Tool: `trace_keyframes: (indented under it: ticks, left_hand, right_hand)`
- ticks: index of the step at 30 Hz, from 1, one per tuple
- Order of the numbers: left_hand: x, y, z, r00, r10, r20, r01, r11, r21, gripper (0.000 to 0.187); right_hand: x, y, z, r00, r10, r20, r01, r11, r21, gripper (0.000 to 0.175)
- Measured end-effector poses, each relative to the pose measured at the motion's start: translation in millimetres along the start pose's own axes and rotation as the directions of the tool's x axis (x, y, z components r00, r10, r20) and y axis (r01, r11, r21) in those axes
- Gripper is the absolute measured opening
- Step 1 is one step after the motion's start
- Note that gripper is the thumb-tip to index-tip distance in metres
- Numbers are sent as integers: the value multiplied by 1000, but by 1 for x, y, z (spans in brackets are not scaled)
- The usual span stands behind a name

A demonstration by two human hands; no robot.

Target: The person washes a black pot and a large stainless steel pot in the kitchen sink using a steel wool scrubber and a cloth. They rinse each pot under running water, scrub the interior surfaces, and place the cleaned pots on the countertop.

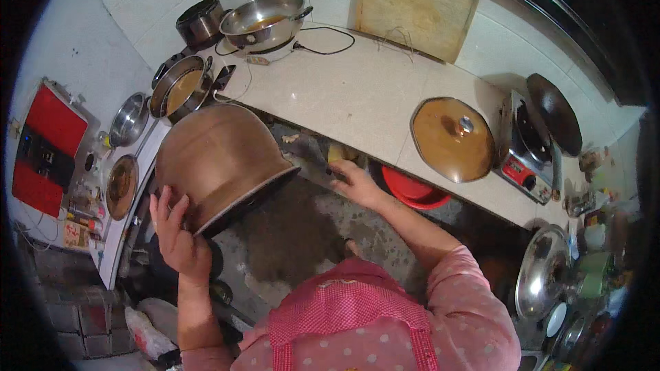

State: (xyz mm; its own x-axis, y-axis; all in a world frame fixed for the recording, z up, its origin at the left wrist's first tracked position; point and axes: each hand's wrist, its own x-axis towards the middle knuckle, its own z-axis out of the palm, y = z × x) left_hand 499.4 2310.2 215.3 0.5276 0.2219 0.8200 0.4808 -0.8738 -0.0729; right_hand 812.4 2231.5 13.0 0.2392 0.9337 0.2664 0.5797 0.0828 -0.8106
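Note:
My left hand (pixel 180 237) grips a large brown metal pot (pixel 221 149) near its rim, fingers spread on the outer wall. The pot is tipped over, its base up towards the far left and its mouth facing down and to the right. Its inside is hidden. My right hand (pixel 356 183) reaches out just before the counter's front edge, fingers bent. Close to those fingertips are a small dark object and a yellowish item (pixel 340 153) under the counter. Whether the right hand holds either one cannot be made out.
A glass lid (pixel 454 139) lies on the tiled counter (pixel 330 87). To its right stand a portable cooker (pixel 528 165) and a dark wok (pixel 554 113). A steel wok (pixel 265 23) and a pot of brown liquid (pixel 183 90) sit back left. Below the counter is a red basin (pixel 412 188).

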Motion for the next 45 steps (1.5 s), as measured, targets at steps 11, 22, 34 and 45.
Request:
trace_keyframes:
  ticks: [11,22,34,45]
  left_hand:
    - [43,-102,188,276,-889,365,695,-77,-715,31]
    - [102,-92,384,680,-386,624,666,-31,-745,22]
    - [59,-207,394,357,-31,934,909,-216,-355,16]
    - [24,-258,380,217,-189,958,936,-238,-258,12]
  right_hand:
    - [96,4,-41,895,158,418,-412,655,634,71]
    - [157,39,-28,575,796,-190,-131,319,939,41]
    - [190,173,-141,428,817,-385,-96,465,880,29]
    - [158,302,-220,564,720,-404,-480,684,549,16]
